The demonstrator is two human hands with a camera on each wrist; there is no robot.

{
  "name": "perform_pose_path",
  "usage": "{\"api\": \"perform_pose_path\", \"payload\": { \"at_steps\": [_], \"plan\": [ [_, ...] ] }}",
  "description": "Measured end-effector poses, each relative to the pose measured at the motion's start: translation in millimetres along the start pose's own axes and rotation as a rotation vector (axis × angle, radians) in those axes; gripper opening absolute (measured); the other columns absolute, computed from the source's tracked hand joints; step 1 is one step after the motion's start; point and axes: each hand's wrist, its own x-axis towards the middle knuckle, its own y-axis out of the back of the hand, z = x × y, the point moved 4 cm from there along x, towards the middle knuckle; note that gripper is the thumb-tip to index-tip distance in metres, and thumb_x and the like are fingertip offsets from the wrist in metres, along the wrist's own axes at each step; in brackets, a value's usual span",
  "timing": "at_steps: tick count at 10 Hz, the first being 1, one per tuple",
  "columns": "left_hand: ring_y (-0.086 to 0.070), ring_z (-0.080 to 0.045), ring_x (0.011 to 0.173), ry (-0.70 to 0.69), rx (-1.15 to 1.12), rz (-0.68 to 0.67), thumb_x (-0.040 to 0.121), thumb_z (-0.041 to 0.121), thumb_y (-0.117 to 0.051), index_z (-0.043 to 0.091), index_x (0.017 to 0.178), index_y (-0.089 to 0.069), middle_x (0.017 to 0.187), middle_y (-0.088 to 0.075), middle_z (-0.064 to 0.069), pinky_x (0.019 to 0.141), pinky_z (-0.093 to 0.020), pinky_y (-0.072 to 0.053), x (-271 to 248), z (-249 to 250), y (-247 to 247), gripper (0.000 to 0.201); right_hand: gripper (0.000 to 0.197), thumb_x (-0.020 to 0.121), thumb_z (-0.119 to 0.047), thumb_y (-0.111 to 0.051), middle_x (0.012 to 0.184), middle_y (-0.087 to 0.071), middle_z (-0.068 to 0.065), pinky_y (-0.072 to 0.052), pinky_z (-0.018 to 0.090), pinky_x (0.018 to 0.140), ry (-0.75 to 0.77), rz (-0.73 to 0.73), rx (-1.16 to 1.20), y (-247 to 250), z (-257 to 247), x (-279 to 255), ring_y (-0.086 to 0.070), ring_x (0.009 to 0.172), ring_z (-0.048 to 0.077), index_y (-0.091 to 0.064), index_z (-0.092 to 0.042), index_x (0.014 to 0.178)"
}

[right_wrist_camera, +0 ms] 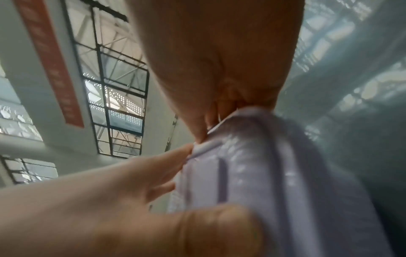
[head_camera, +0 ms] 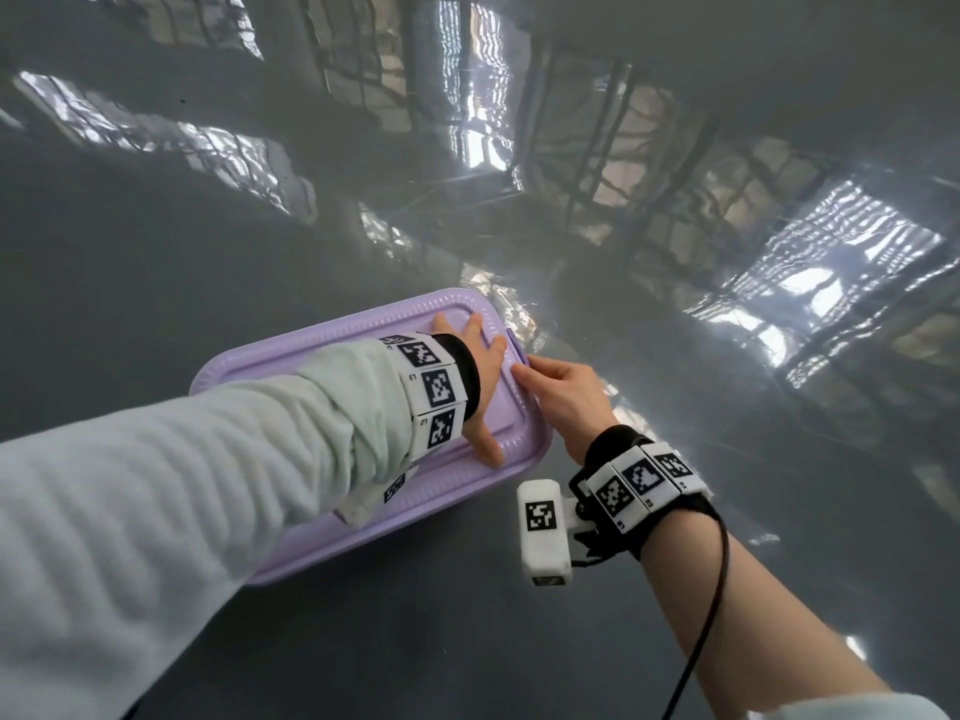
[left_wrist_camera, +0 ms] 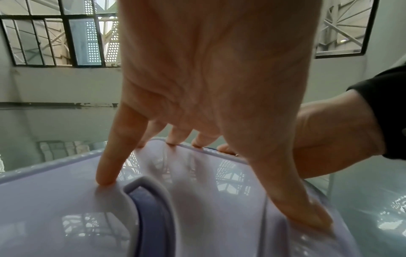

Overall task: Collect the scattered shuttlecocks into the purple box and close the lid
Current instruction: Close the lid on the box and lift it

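Purple box [head_camera: 291,543] sits lower centre of the head view on a glossy dark grey floor [head_camera: 208,226], lid [head_camera: 249,363] on top and covering it. No shuttlecocks visible anywhere in the three views; contents of the box hidden by the lid. Left hand [head_camera: 480,387] lies flat on the lid near its right end, fingers spread and straight, tips bearing on the lid surface; the left wrist view confirms fingertips [left_wrist_camera: 105,179] planted on the pale purple plastic beside a darker purple handle [left_wrist_camera: 151,213]. Left arm in a pale green sleeve [head_camera: 156,511] reaches in from lower left. Right hand [head_camera: 561,392] is at the right end of the box, fingers curled against the darker end clasp [head_camera: 514,345] at the lid edge; right wrist view is blurred, and shows fingers at the lid rim, grip on the clasp not fully resolved. Marker bands on both wrists; white camera block [head_camera: 543,527] and black cable [head_camera: 701,626] on the right wrist.
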Motion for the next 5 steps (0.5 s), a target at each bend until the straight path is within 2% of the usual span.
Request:
{"api": "perform_pose_path", "payload": {
  "at_steps": [1,3,4,5],
  "plan": [
    [-0.004,-0.044,0.144,-0.008,0.023,0.013,0.056,0.082,-0.065,0.011,0.151,0.011,0.158,0.004,-0.022,0.117,-0.053,-0.011,-1.5,0.0,1.2,0.140,0.017,0.086,-0.031,-0.060,0.084,-0.075,0.002,-0.054,0.038,0.087,0.104,0.113,-0.183,-3.2,-6.9,-1.8,-0.069,0.087,0.019,-0.075,-0.023,0.089],
    [-0.004,-0.044,0.144,-0.034,0.016,0.048,0.062,0.080,-0.062,0.013,0.152,0.012,0.158,0.007,-0.020,0.116,-0.049,-0.010,-8.5,-2.5,3.9,0.135,0.027,0.092,-0.030,-0.051,0.082,-0.072,0.006,-0.051,0.032,0.079,0.185,0.125,-0.287,-6.3,-14.5,-10.0,-0.065,0.084,0.024,-0.072,-0.011,0.089],
    [-0.003,-0.042,0.145,-0.041,-0.022,0.052,0.060,0.084,-0.059,0.016,0.152,0.013,0.159,0.008,-0.016,0.116,-0.047,-0.013,-11.8,-4.4,0.4,0.136,0.029,0.094,-0.027,-0.048,0.106,-0.071,0.005,-0.046,0.030,0.090,0.151,0.083,-0.306,-9.7,-10.5,-10.4,-0.063,0.103,0.024,-0.068,-0.013,0.109],
    [-0.007,-0.037,0.146,-0.066,-0.164,0.078,0.059,0.085,-0.058,0.015,0.151,0.014,0.160,0.004,-0.011,0.118,-0.046,-0.016,-17.1,-17.9,3.0,0.136,0.045,0.090,-0.034,-0.049,0.125,-0.063,0.006,-0.041,0.036,0.104,0.031,0.122,-0.242,7.4,-5.5,-9.1,-0.058,0.117,0.024,-0.056,-0.015,0.130]
  ]
}}
